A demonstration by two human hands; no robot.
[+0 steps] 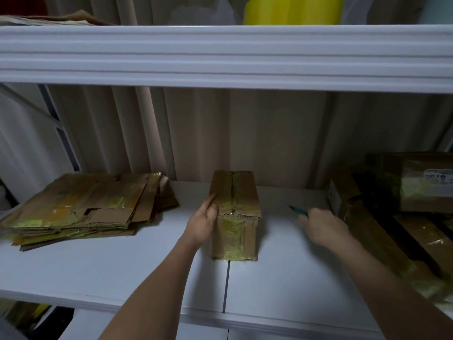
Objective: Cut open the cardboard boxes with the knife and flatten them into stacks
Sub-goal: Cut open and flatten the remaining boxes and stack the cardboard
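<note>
Small box [234, 214] upright mid-shelf [282, 266], tape-wrapped, likely light, slick; top seam already split. Left hand [203, 222] flat against its side. Right hand [323, 227], beside it, clasps knife [297, 210]. Hold bare cardboard edges.

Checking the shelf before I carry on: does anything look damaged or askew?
The small box by the left hand has a ragged, torn top edge at its near end. The flattened stack is fanned unevenly, not squared.

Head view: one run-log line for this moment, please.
left hand: steadies box | right hand: grips knife, off box | flat stack: left on shelf | uncut boxes: right
</note>
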